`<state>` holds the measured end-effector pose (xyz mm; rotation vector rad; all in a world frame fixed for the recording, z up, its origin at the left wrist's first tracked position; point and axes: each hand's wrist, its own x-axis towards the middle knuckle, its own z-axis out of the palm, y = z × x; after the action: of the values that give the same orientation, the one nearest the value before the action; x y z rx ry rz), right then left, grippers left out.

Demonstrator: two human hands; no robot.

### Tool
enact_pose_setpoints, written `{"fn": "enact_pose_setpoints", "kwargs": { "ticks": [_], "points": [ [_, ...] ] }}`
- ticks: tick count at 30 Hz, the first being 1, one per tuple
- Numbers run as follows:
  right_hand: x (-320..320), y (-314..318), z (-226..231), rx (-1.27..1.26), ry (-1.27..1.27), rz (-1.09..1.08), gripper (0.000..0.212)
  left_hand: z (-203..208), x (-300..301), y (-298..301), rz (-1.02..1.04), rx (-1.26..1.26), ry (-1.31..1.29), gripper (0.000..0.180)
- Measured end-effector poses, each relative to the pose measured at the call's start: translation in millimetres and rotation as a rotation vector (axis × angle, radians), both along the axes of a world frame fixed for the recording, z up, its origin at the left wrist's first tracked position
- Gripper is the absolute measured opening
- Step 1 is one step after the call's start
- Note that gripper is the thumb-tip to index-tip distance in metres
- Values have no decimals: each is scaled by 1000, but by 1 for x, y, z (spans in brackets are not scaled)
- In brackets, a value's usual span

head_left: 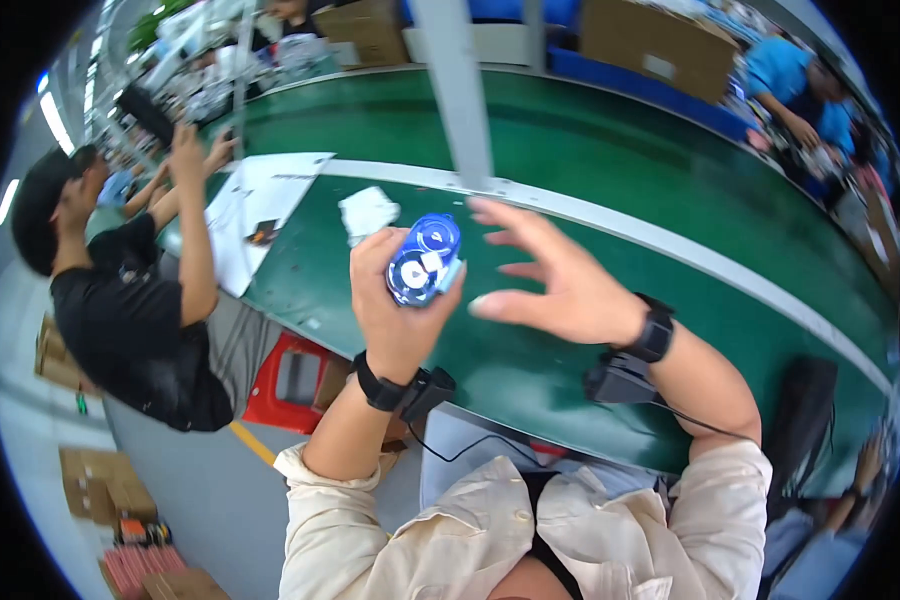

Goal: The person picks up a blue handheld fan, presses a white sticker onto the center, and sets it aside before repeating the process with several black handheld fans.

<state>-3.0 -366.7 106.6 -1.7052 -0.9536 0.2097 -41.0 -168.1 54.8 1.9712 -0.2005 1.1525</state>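
Observation:
My left hand [398,300] is wrapped round a small blue rounded device [437,236] with a shiny, glossy face, holding it above the green bench. What the device is, I cannot make out. To its right, my right hand [560,275] hovers with fingers spread and thumb apart, touching nothing. Just beyond my left hand a crumpled white piece of wrapping [369,212] lies on the bench. Each wrist wears a black strap with a small dark box on it, and cables run from these.
A green work table [530,400] stretches across, split by a pale metal rail [610,222] with an upright post [455,100]. A white sheet [260,205] lies at the left beside a person in black [135,310]. A long black case [805,420] sits at the right. Cardboard boxes [660,45] stand behind.

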Motion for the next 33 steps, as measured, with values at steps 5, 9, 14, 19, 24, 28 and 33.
{"fn": "enact_pose_setpoints", "kwargs": {
  "ticks": [5, 9, 14, 19, 24, 28, 33],
  "points": [
    [-11, -16, -14, 241, 32, -162, 94, 3, 15, -79, -223, 50, -151, 77],
    [0, -70, -8, 201, 163, -134, 92, 17, 25, -101, -630, 107, -20, 89],
    [18, -117, -14, 142, 113, 92, 88, 16, 61, -88, -1099, 13, 212, 98],
    [27, -119, -15, -204, 195, 233, 86, 4, 57, -100, -1418, -318, 792, 98],
    [33, -119, -25, -1, 394, 195, 72, -20, 62, -97, -1181, 34, 406, 87],
    [33, -130, -11, 85, 228, -90, 55, -31, 53, -104, -824, -239, 349, 82],
    [16, -120, -9, 78, 103, -324, 31, -30, 50, -104, -571, -20, 236, 77]
  ]
}}
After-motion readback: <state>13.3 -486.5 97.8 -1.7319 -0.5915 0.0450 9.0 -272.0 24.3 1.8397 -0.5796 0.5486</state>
